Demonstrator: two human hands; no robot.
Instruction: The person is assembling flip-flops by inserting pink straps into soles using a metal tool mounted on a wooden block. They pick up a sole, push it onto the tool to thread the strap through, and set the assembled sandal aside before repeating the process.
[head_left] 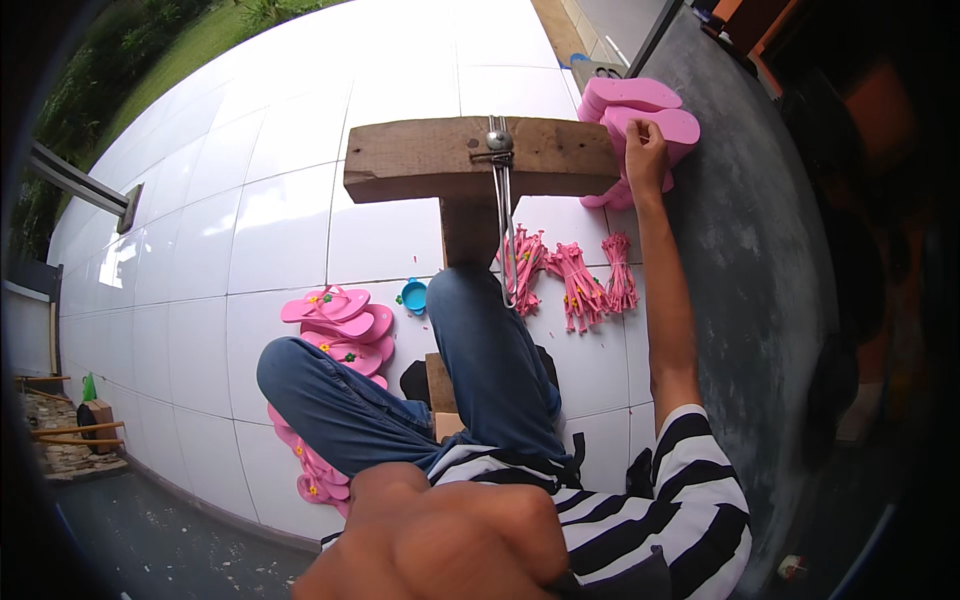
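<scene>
My right hand (646, 158) reaches out at the far right, its fingers pinched together in front of a stack of pink flip-flop soles (665, 125). Whether anything is between those fingertips I cannot make out. Very close and blurred at the bottom, my left hand (440, 535) is curled into a fist, and what it may hold is hidden. Between my arms stands a T-shaped wooden block (410, 150) on a post, just beyond my knee. A long bent metal rod (507, 230) hangs from a round-headed fastening on its top.
Bundles of pink flip-flop straps (577, 285) lie on the white tiles right of my knee. Strapped pink flip-flops (340, 310) are piled at the left, near a small blue cup (413, 295). A metal post (85, 185) stands at far left; dark grey floor (740, 300) runs along the right.
</scene>
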